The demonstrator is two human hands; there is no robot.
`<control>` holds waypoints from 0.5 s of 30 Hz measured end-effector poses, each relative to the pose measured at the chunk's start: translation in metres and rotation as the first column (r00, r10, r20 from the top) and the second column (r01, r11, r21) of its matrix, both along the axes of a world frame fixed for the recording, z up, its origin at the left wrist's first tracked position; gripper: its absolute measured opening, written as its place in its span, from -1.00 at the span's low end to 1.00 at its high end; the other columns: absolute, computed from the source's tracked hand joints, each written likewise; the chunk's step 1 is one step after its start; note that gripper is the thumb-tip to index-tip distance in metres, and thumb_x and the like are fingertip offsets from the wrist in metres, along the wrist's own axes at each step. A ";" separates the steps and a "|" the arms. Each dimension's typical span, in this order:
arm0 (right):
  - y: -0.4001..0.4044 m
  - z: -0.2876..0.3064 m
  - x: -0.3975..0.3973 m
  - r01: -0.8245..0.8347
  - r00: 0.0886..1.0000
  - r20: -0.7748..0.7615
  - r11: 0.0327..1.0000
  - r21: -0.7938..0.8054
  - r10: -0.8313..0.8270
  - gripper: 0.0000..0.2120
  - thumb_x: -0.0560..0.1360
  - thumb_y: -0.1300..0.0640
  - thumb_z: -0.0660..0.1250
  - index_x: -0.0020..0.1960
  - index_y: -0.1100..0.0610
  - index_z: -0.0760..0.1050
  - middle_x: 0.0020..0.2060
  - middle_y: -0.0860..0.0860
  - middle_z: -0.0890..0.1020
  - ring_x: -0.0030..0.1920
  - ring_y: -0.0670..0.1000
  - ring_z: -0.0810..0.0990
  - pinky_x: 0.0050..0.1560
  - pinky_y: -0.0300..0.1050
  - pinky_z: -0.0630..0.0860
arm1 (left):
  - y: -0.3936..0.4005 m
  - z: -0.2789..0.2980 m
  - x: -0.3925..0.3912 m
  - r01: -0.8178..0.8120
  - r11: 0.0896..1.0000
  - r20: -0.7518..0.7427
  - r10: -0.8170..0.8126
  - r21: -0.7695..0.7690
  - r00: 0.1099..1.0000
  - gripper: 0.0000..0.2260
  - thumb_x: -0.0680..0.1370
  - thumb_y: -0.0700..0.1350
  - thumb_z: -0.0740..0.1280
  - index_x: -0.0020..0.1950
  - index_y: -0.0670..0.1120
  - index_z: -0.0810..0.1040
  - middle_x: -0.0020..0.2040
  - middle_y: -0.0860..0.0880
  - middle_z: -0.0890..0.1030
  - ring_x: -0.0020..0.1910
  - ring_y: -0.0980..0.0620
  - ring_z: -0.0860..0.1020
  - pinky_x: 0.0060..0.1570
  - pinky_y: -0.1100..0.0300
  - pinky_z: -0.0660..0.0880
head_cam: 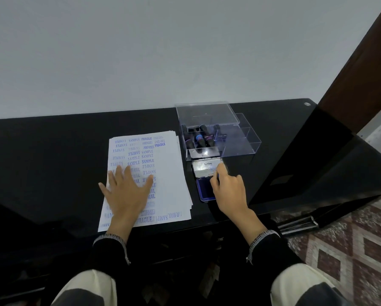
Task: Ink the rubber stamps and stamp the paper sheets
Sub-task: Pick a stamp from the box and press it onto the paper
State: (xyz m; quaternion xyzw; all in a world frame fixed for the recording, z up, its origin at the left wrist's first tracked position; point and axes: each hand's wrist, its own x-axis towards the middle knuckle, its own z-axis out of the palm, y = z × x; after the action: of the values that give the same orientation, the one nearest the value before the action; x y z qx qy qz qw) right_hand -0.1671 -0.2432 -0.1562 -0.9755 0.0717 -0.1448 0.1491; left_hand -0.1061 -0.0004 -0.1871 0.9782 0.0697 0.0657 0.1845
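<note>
Head view: my left hand (127,191) lies flat, fingers spread, on the stamped paper sheets (163,173), hiding several prints. My right hand (227,191) curls over the ink pad (203,188); whatever its grip holds is hidden. Stamps (198,138) sit in the far clear box (240,140) on the tabletop (52,151).

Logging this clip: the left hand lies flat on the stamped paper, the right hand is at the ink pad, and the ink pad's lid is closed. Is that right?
Not quite. The head view shows the ink pad open: its lid is flipped back and the blue pad is exposed. The rest holds: the left hand lies flat on the stamped paper, and the right hand is at the ink pad.
</note>
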 end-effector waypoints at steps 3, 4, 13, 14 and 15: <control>-0.002 0.002 0.003 -0.009 1.000 0.019 1.000 0.000 0.009 -0.91 0.61 0.17 0.11 -0.08 0.10 0.25 -0.51 -0.05 0.41 -0.52 0.03 0.33 -0.16 -0.06 0.29 | -0.002 0.001 -0.001 0.003 1.000 -0.003 -0.003 0.008 1.000 -0.26 0.52 0.37 0.09 0.54 -0.08 0.16 0.57 -0.11 0.11 0.56 -0.13 -0.04 0.46 -0.25 -0.17; -0.003 0.003 0.005 -0.011 1.000 0.011 1.000 -0.001 0.011 -0.88 0.60 0.17 0.11 -0.11 0.10 0.24 -0.52 -0.07 0.38 -0.53 0.01 0.30 -0.16 -0.06 0.27 | -0.001 0.001 -0.001 0.002 1.000 -0.004 -0.002 0.015 1.000 -0.26 0.52 0.37 0.09 0.54 -0.08 0.16 0.57 -0.11 0.10 0.56 -0.13 -0.04 0.46 -0.25 -0.17; -0.005 0.013 0.024 0.005 0.998 -0.060 0.999 0.037 -0.002 -0.86 0.59 0.15 0.10 -0.14 0.12 0.28 -0.49 -0.08 0.36 -0.46 0.02 0.34 -0.19 -0.09 0.24 | -0.001 0.001 -0.002 -0.012 1.000 -0.004 0.012 0.029 1.000 -0.26 0.52 0.38 0.09 0.55 -0.07 0.16 0.57 -0.10 0.12 0.56 -0.12 -0.02 0.47 -0.23 -0.15; -0.005 0.012 0.023 0.003 0.999 -0.050 0.999 0.033 -0.002 -0.87 0.60 0.15 0.10 -0.13 0.11 0.28 -0.49 -0.08 0.37 -0.47 0.01 0.34 -0.18 -0.08 0.26 | -0.001 0.001 -0.002 -0.013 0.999 -0.003 0.013 0.029 1.000 -0.26 0.52 0.38 0.09 0.54 -0.07 0.16 0.57 -0.10 0.12 0.56 -0.12 -0.02 0.47 -0.23 -0.15; -0.005 0.010 0.021 0.000 0.999 -0.036 1.000 0.026 0.001 -0.88 0.60 0.15 0.09 -0.13 0.10 0.27 -0.49 -0.07 0.39 -0.48 0.01 0.33 -0.16 -0.07 0.27 | -0.001 0.001 -0.001 -0.012 1.000 -0.001 0.012 0.029 1.000 -0.26 0.52 0.38 0.09 0.54 -0.07 0.16 0.57 -0.10 0.12 0.56 -0.12 -0.02 0.47 -0.23 -0.15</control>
State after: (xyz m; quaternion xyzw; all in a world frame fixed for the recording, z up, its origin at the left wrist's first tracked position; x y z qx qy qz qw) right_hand -0.1458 -0.2480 -0.1464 -0.9759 0.0762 -0.1263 0.1606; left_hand -0.1076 -0.0016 -0.1861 0.9803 0.0749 0.0671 0.1699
